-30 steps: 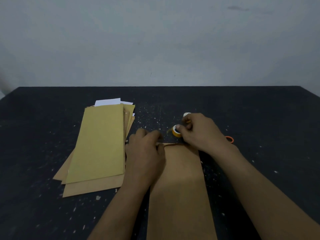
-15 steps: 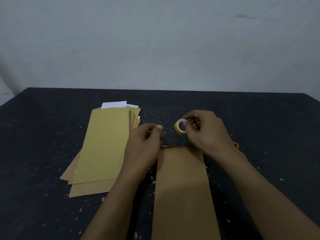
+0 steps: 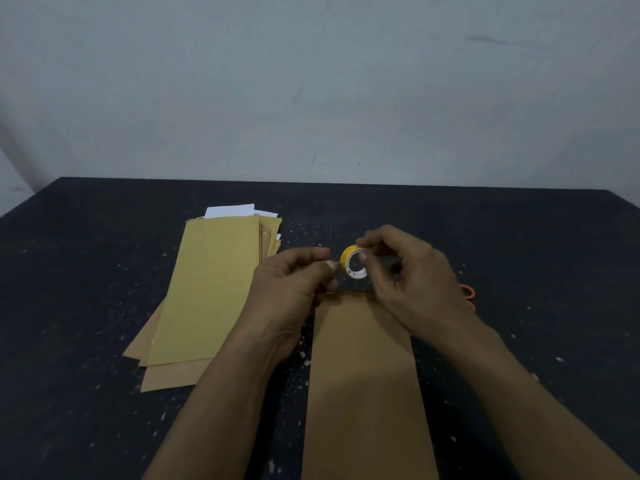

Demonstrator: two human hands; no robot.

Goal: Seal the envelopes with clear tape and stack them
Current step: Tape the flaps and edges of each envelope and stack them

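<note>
A long brown envelope [image 3: 363, 375] lies flat on the dark table in front of me, its far end under my hands. My right hand [image 3: 405, 278] holds a small yellow roll of clear tape [image 3: 353, 262] just above that end, fingers on its rim and through its core. My left hand [image 3: 294, 285] pinches at the roll's left side with thumb and forefinger; the tape's loose end is too small to make out. A pile of brown and yellow envelopes [image 3: 207, 289] lies to the left, with white paper [image 3: 230, 211] sticking out at its far end.
An orange loop, perhaps scissor handles [image 3: 468, 292], peeks out behind my right wrist. The dark table [image 3: 536, 254] is speckled with white flecks. A pale wall rises behind its far edge.
My right hand lifted the tape roll off the table and turned it upright. My left hand rose from the envelope's end and moved right to the roll.
</note>
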